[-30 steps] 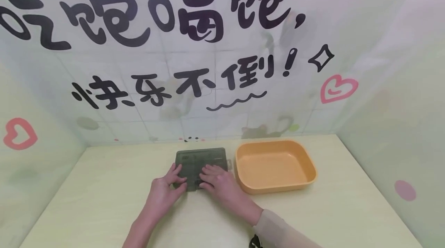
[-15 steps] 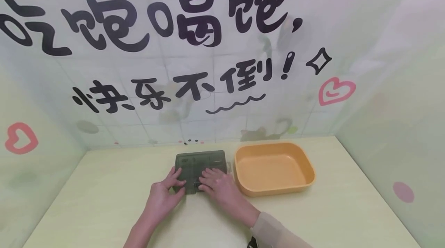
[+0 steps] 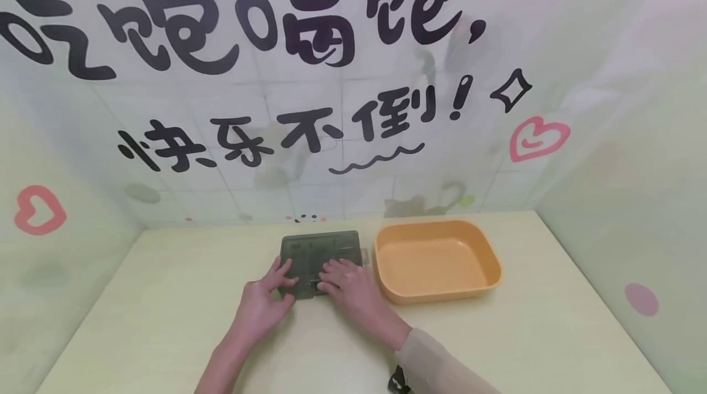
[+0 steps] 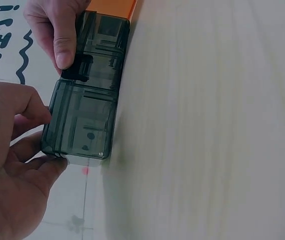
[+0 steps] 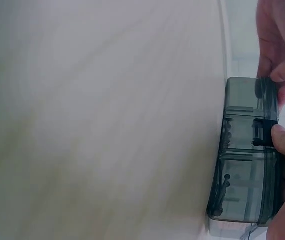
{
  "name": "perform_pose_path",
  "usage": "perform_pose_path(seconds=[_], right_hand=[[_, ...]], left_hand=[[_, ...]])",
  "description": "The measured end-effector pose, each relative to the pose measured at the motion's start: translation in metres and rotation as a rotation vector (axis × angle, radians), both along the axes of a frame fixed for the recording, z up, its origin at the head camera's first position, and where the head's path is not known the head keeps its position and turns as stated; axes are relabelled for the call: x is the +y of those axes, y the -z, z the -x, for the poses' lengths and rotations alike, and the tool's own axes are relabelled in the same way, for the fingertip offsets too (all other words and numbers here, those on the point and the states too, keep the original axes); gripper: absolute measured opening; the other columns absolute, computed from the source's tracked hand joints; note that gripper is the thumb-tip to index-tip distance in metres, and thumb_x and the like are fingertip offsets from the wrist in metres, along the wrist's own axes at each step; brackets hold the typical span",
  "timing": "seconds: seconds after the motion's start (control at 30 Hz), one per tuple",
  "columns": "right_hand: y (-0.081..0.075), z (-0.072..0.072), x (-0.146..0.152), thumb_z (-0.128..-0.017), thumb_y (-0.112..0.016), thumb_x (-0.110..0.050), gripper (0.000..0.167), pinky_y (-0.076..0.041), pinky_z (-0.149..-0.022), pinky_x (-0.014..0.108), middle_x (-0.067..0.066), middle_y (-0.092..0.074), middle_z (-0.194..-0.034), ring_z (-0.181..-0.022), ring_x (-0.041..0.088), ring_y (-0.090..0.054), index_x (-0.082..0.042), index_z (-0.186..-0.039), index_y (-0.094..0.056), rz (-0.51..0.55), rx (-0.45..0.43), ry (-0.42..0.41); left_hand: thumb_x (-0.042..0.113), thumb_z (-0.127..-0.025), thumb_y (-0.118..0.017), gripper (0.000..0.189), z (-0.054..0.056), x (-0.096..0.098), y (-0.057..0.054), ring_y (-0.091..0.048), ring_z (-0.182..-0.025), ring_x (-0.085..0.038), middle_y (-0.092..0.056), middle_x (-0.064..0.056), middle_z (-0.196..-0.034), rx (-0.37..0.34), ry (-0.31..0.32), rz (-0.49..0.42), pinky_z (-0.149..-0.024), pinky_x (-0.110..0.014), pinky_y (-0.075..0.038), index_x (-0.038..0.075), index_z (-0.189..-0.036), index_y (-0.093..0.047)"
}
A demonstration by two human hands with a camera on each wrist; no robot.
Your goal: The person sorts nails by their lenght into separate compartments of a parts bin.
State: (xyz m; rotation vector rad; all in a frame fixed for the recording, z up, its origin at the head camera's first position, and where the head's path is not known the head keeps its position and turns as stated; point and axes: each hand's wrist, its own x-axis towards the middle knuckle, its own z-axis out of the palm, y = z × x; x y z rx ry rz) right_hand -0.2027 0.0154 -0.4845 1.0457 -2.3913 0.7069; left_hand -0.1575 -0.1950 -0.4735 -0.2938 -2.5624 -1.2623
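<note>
A dark, see-through plastic compartment box [image 3: 312, 250] lies on the table, its lid down. Small dark items show inside it in the right wrist view, too unclear to name. My left hand [image 3: 262, 305] holds the box's left end, with fingers on the lid and side and the thumb at the front edge. My right hand [image 3: 359, 299] rests on the right part of the lid, fingers extended. Its thumb presses at the black latch [image 4: 80, 70] on the front edge, also visible as a dark clasp [image 5: 263, 132] in the right wrist view.
An orange rectangular tray [image 3: 439, 300] stands just right of the box. Behind both rises a printed wall [image 3: 342, 191] with large black characters; side panels flank the pale table [image 3: 138, 314]. Something small and black [image 3: 399, 380] shows near the right sleeve.
The head view shifts slightly. Both hands keep their places on the box, and the box and tray stay where they were.
</note>
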Motion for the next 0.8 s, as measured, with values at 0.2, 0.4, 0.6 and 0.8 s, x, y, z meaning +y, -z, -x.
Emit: perform_pose_path(seconds=[0.2, 0.4, 0.6, 0.8], right_hand=[[-0.005, -0.004, 0.002, -0.091, -0.077, -0.023, 0.023, -0.051, -0.104, 0.040, 0.010, -0.074, -0.117, -0.113, 0.025, -0.070, -0.007, -0.107, -0.080, -0.033, -0.016, -0.008], [-0.012, -0.007, -0.004, -0.093, -0.076, -0.021, 0.023, -0.048, -0.108, 0.039, 0.010, -0.074, -0.118, -0.117, 0.024, -0.068, -0.005, -0.110, -0.079, -0.066, -0.050, 0.011], [-0.012, -0.010, -0.007, -0.094, -0.076, -0.024, 0.026, -0.046, -0.109, 0.037, 0.007, -0.073, -0.123, -0.121, 0.022, -0.066, -0.007, -0.114, -0.079, -0.139, -0.066, 0.055], [-0.016, -0.019, -0.006, -0.095, -0.075, -0.029, 0.036, -0.042, -0.113, 0.037, 0.010, -0.066, -0.135, -0.129, 0.023, -0.060, -0.007, -0.124, -0.074, -0.157, -0.130, 0.056]], left_hand=[[-0.016, -0.079, -0.067, 0.027, -0.001, -0.001, -0.004, -0.039, -0.141, -0.043, -0.058, -0.022, -0.139, -0.029, -0.001, 0.046, -0.069, -0.031, -0.061, -0.004, -0.101, -0.077], [-0.012, -0.083, -0.067, 0.023, -0.001, -0.005, -0.013, -0.041, -0.141, -0.043, -0.058, -0.023, -0.139, -0.045, -0.003, 0.098, -0.076, -0.035, -0.061, -0.004, -0.102, -0.077], [-0.011, -0.086, -0.067, 0.022, 0.000, -0.008, -0.016, -0.040, -0.141, -0.043, -0.057, -0.023, -0.140, -0.081, -0.005, 0.090, -0.054, -0.026, -0.048, -0.005, -0.104, -0.077], [-0.010, -0.086, -0.066, 0.022, -0.002, -0.011, -0.015, -0.045, -0.138, -0.043, -0.057, -0.023, -0.141, -0.072, -0.013, 0.102, -0.057, -0.029, -0.051, -0.005, -0.104, -0.078]])
